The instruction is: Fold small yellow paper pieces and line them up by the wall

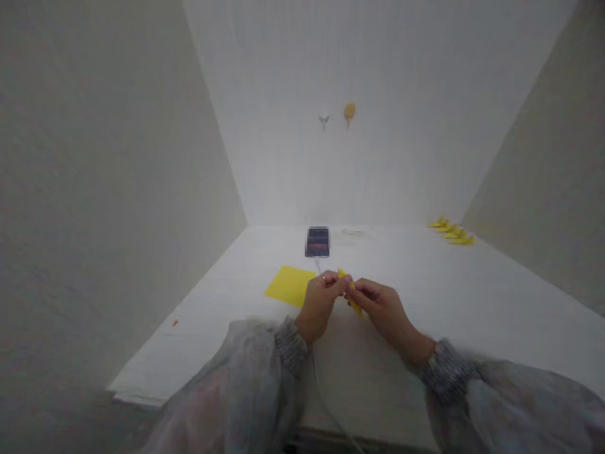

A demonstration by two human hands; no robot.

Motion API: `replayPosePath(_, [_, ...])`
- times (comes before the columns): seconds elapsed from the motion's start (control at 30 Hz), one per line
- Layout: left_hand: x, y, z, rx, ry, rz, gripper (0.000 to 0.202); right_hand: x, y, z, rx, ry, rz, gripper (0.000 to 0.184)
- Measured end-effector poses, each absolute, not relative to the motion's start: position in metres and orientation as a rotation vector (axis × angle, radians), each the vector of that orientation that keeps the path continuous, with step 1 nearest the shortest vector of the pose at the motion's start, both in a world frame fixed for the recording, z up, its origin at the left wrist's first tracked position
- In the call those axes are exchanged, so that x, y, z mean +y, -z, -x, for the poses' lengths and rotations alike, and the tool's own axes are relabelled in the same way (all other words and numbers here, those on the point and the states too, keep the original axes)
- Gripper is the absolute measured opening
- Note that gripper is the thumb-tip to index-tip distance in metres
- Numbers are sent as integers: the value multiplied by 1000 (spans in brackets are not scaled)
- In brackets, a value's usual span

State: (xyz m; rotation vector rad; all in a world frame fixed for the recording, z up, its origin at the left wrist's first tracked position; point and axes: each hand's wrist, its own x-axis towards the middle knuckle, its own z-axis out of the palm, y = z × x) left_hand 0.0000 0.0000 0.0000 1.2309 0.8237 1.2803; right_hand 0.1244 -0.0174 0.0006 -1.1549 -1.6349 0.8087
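Between my two hands is a small folded piece of yellow paper (pixel 355 307), tilted and held above the white table. My left hand (pixel 322 299) pinches its upper end between thumb and fingers. My right hand (pixel 378 302) grips the same piece from the right side, fingertips close to those of the left. Part of the folded paper is hidden behind the fingers. A flat yellow sheet (pixel 287 285) lies on the table just left of my left hand, which covers its right edge.
A phone-like dark device (pixel 317 242) with a cable (pixel 321 394) stands toward the back. Several folded yellow paper pieces (pixel 452 232) form a row at the back right. A small orange bit (pixel 175 322) lies at left. Walls enclose the table (pixel 477 302).
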Motion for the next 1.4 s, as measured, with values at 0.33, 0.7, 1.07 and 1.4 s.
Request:
replayPosePath(0.33, [1, 5, 1, 831, -1257, -1209, 23, -16, -1, -125, -1494, -1072, 1132, 27])
replayPosePath(0.7, [3, 8, 1, 856, -1271, -1169, 26, -14, 5, -126, -1613, -945, 1130, 23])
replayPosePath(1.07, [2, 4, -4, 936, -1207, -1203, 31, -15, -1, -128, -1828, -241, 1266, 17])
replayPosePath(1.4, [0, 0, -4, 1078, -1161, -1442, 31, -18, -11, -129, -2245, 613, 1451, 14])
